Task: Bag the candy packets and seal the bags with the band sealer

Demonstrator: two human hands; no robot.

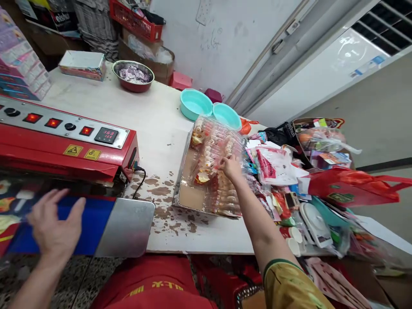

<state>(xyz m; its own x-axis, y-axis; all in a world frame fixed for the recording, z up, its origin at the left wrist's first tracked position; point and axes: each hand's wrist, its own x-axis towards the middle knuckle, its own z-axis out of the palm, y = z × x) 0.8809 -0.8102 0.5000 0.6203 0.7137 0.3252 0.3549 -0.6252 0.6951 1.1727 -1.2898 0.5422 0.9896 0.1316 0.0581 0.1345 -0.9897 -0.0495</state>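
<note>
My left hand (pixel 57 223) hovers over the blue conveyor belt (pixel 93 221) of a red heat-sealing machine (pixel 58 148), its fingers spread and slightly blurred. Left of that hand, a colourful printed package (pixel 11 206) lies on the belt, partly cut off by the picture's edge. My right hand (pixel 231 167) reaches into a shallow cardboard box (pixel 191 196), fingers closed on a clear plastic pack (pixel 210 150). Rows of similar clear packs (pixel 227 195) with beige and red contents fill much of the box. Exactly what the right fingertips pinch is partly hidden.
Two turquoise basins (pixel 195 104) stand behind the box. A metal bowl (pixel 133 76) of small sachets sits farther back. To the right are piled bags and papers (pixel 277 165), a red bag (pixel 350 186) and a white scale (pixel 315 225). Stacked boxes (pixel 22 60) rise at far left.
</note>
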